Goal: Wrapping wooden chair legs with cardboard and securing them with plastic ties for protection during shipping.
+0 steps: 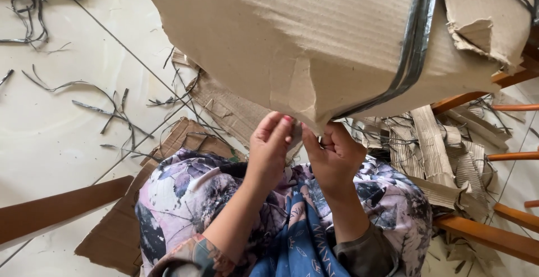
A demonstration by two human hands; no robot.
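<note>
Big sheet of brown corrugated cardboard (314, 35) held up in front, ribbed grain showing, edges ragged and torn, a flat dark strap (414, 41) banded across its right side. Left hand (270, 148) pinching the lower torn edge of the cardboard, fingers pressed together against the paper. Right hand (332, 156) just beside it on the same edge, fingers curled and gripping, thumb tucked up to the tear. Below the cardboard, a lap in floral patterned fabric (185, 193), soft and purple-grey. Right of the cardboard, a heap of torn corrugated strips (443, 153) over orange wooden chair rails (488, 237). Left of the cardboard, glossy pale tiled floor (50, 125) littered with thin curly strap scraps (112, 111) and one flat cardboard piece (112, 232).
</note>
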